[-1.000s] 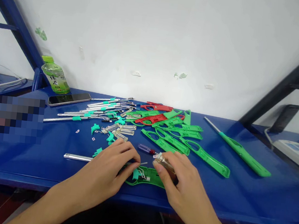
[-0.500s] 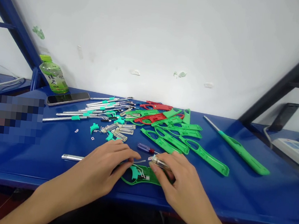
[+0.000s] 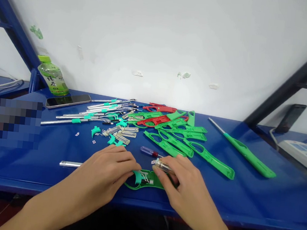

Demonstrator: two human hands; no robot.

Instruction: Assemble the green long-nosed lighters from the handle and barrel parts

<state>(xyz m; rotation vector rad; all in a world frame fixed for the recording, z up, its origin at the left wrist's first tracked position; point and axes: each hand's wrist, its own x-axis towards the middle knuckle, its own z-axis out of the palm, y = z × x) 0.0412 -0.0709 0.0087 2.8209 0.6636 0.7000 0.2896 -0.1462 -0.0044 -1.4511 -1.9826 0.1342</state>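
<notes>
My right hand [image 3: 185, 178] grips a clear lighter fuel tank [image 3: 162, 166] between thumb and fingers, its valve end pointing left. Below it lies a green lighter shell half [image 3: 158, 183], partly covered by that hand. A teal trigger [image 3: 137, 177], white wires and a small black part sit in the shell. At the shell's left part, my left hand [image 3: 110, 171] has thumb and fingers pinched together beside the trigger; what is between them is hidden. A silver lighter barrel [image 3: 70, 164] sticks out from under my left wrist. A screwdriver [image 3: 149, 151] lies just beyond the hands.
Farther back are several barrels with wires [image 3: 102, 106], loose fuel tanks [image 3: 122, 136], teal triggers [image 3: 95, 131], and green and red shell halves [image 3: 206, 157]. A whole green lighter [image 3: 248, 154] lies at right. A bottle [image 3: 53, 77] and phone [image 3: 68, 101] occupy the back left.
My left hand has lowered slightly toward the shell, and the thin pale tube that showed at its fingertips is out of sight. My right hand keeps the fuel tank nearly in place.
</notes>
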